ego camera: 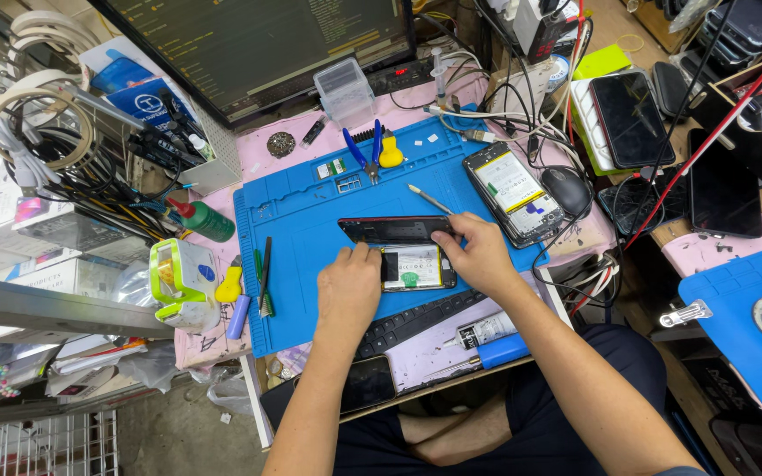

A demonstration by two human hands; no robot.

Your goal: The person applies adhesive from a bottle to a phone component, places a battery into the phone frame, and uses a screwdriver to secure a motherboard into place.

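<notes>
On the blue work mat [310, 211] lies an opened phone body [414, 267] with its battery and board showing. My left hand [348, 286] presses on its left end. My right hand [480, 256] grips its right end, the fingers also touching a black screen panel [394, 229] that lies just behind the phone. Both hands rest on the mat.
A second opened phone [513, 191] and a mouse [566, 189] lie at the right. Blue pliers [366, 152], a yellow pick [390, 154] and a metal tool [430, 200] sit behind. A keyboard [416, 319], glue tube [487, 330] and dark phone [365, 383] lie near me. A monitor [257, 44] stands behind.
</notes>
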